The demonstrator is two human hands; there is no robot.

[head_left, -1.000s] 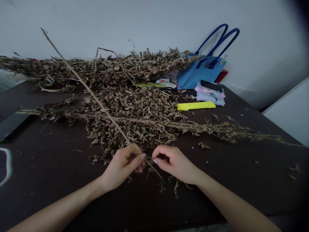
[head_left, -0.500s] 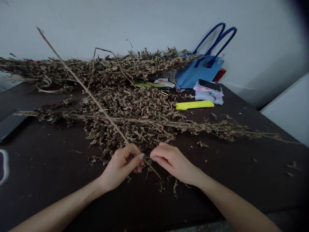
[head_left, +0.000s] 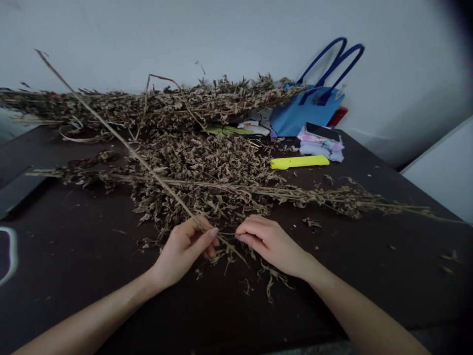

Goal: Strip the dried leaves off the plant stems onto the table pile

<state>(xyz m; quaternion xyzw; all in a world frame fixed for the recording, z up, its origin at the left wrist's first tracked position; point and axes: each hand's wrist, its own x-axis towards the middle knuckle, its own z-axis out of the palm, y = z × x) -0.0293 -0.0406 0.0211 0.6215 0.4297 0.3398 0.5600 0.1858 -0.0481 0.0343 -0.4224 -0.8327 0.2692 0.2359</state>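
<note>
Bench [head_left: 351, 276]: dark and broad, strewn with leaf scraps around my forearms.
Back pile [head_left: 221, 101]: dried plants heaped along the wall [head_left: 111, 39], probably pushed back to leave me elbow room.
Leaf heap [head_left: 218, 158]: crumpled leaves at the centre, in easy reach.
Stem bundle [head_left: 332, 197]: laid across the leaf heap, its 2 ends jutting past either side.
Long stalk [head_left: 177, 198]: nearly bare, slanting from my hold up and to the left over the heap, its short lower end poking toward me.
Left grip [head_left: 185, 246]: closed on the long stalk near that lower end, thumb on top, likely to steady it.
Right grip [head_left: 266, 241]: just beside, fingertips pinching a thin twig.
Twig [head_left: 226, 233]: stretched between my 2 grips, apparently taut; whether it joins the stalk, I cannot tell.
</note>
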